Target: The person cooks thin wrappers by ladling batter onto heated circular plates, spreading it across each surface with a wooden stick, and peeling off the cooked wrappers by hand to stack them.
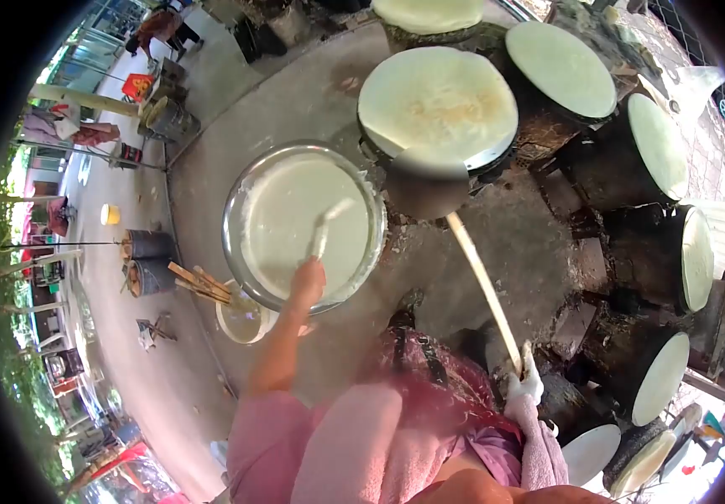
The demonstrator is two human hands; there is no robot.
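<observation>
My bare left hand [308,281] is closed round a pale, batter-coated ladle [320,239]. The ladle's far end dips into white batter [287,210] in a wide metal basin [236,269], so its head is hard to make out. In a white glove, my right hand [526,382] grips the long wooden handle [488,290] of a paddle. A dark, blurred, rounded head [425,189] sits at the handle's far end. It overlaps the near edge of a round griddle, where a thin flatbread [438,101] with light brown patches lies.
Several drum stoves with pale round tops curve round my right side, among them one griddle [561,69] and another [658,147]. Beside the basin stands a bucket [245,323] with wooden sticks [203,281]. A person [165,29] is far off at upper left.
</observation>
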